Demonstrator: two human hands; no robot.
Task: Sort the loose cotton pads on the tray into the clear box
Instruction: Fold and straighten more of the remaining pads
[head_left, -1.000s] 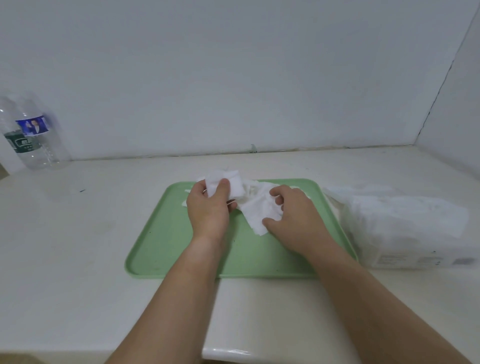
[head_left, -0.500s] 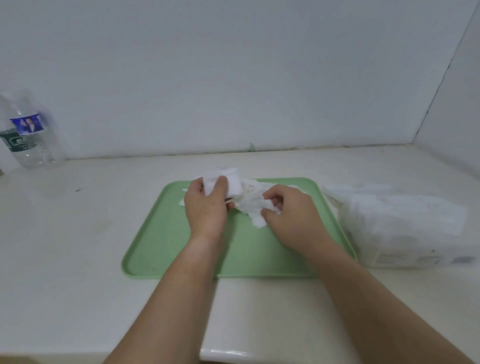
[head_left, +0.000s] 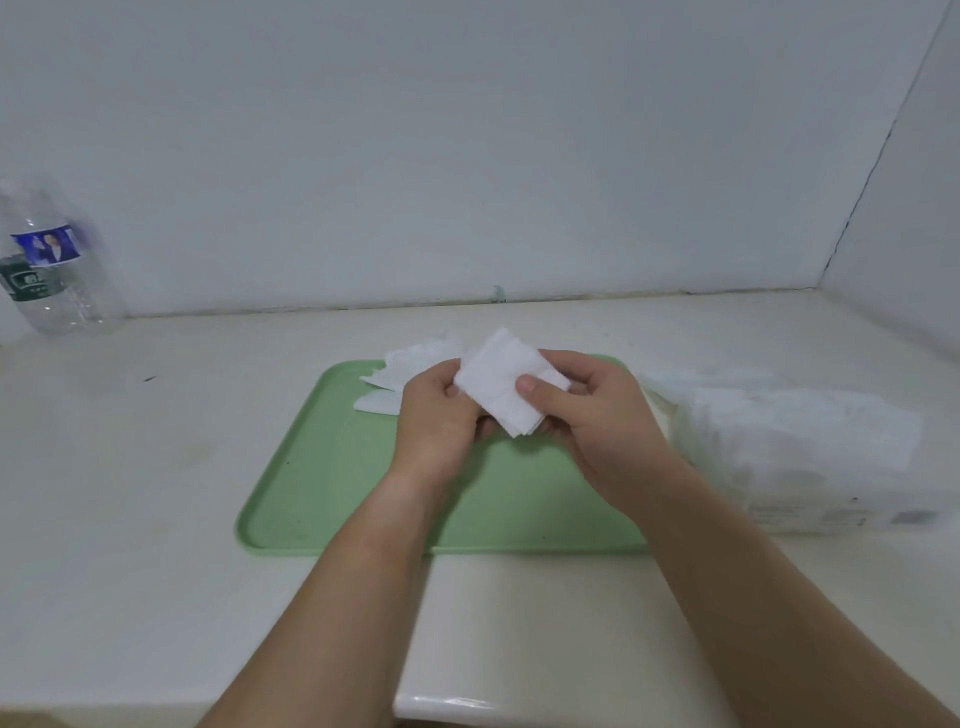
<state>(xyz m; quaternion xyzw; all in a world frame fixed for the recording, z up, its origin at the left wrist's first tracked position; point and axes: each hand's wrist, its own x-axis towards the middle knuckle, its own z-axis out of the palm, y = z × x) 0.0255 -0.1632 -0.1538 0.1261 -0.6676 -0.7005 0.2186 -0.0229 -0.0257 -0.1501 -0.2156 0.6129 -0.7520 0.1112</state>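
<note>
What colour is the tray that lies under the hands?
Light green: the flat plastic tray is plain, without pattern. The head view shows it best.

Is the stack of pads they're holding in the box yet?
Not yet. Left hand and right hand hold the stack of pads over the green tray, apart from the clear box.

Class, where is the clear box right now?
In the head view, the clear box sits on the counter at the right, beside the green tray.
</note>
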